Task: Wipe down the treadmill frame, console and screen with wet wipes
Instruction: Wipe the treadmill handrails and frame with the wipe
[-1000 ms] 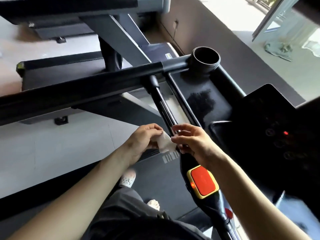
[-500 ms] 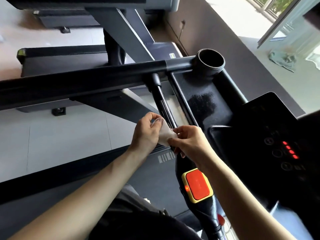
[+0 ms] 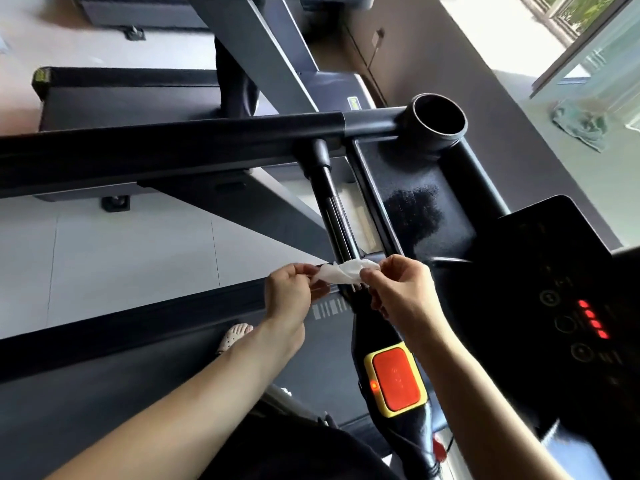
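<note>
Cup holder (image 3: 440, 121) right of centre up top, round, interior dark, contents can't tell; the shallow tray (image 3: 388, 161) just below it shows a darker smudged patch. Wet wipe (image 3: 341, 271) at centre, stretched across the thin black grip bar (image 3: 334, 209); left hand (image 3: 289, 292) fingers pinch its left end, right hand (image 3: 401, 289) fingers pinch its right end. Bar runs close beside the tray's left rim with a narrow gap between; pale floor (image 3: 121, 251) lies open at left below the thick crossbar (image 3: 173, 147), while the console (image 3: 561, 289) and orange stop button (image 3: 394, 379) sit near at lower right.
</note>
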